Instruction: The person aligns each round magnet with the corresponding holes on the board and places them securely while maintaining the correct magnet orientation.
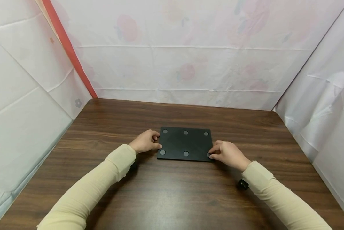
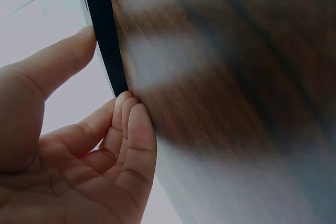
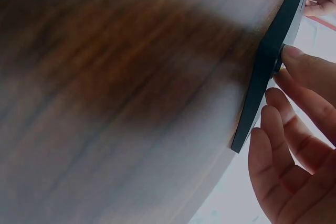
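Note:
A flat black rectangular board [image 1: 186,143] lies on the wooden table, with several round grey discs along its two long sides. At its left edge is my left hand [image 1: 145,141], thumb tip and fingertips against the side of the board; the left wrist view shows the fingers [image 2: 139,135] loosely bent beside that dark edge. My right hand [image 1: 228,154] is at the near right corner, where thumb and forefinger pinch a small round disc [image 1: 208,155]. In the right wrist view the other fingers [image 3: 261,153] curve loosely beside the board, and the disc is mostly hidden by the fingertips.
The brown wood-grain table [image 1: 166,191] spreads around the board. White patterned sheeting [image 1: 186,64] hangs behind it and at both sides, with a red strip [image 1: 71,51] at the back left corner. A dark wrist device [image 1: 243,184] sits under the right cuff.

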{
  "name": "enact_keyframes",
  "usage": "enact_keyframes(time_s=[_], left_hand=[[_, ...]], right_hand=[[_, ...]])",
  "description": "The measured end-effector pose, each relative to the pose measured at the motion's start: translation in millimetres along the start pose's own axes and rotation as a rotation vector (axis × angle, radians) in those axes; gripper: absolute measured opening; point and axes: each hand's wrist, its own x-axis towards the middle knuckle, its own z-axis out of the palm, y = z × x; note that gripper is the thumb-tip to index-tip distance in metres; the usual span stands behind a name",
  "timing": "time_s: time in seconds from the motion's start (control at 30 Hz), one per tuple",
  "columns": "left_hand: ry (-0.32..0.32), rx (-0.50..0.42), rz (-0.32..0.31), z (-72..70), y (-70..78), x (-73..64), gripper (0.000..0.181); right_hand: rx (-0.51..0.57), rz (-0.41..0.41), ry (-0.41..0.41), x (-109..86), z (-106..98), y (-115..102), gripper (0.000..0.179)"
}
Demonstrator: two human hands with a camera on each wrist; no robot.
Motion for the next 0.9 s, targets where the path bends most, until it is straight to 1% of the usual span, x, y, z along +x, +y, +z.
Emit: enact_keyframes(time_s=[0.13, 0.47, 0.8, 0.9], left_hand=[[0.001, -0.002, -0.013, 0.7, 0.3, -0.1, 0.056], [0.002, 0.006, -0.009, 0.7, -0.8, 0.1, 0.056], [-0.012, 0.015, 0.017, -1.0, 3.0, -2.4, 0.056], [-0.012, 0.028, 0.020, -1.0, 3.7, -3.1, 0.056]], right_hand=[[0.004, 0.003, -0.002, 0.2, 1.1, 0.6, 0.014], [0.008, -0.009, 0.012, 1.7, 2.0, 3.0, 0.013], [0.031, 0.008, 0.018, 1.4, 2.4, 4.5, 0.014], [0.044, 0.015, 0.035, 2.0, 1.9, 5.2, 0.014]])
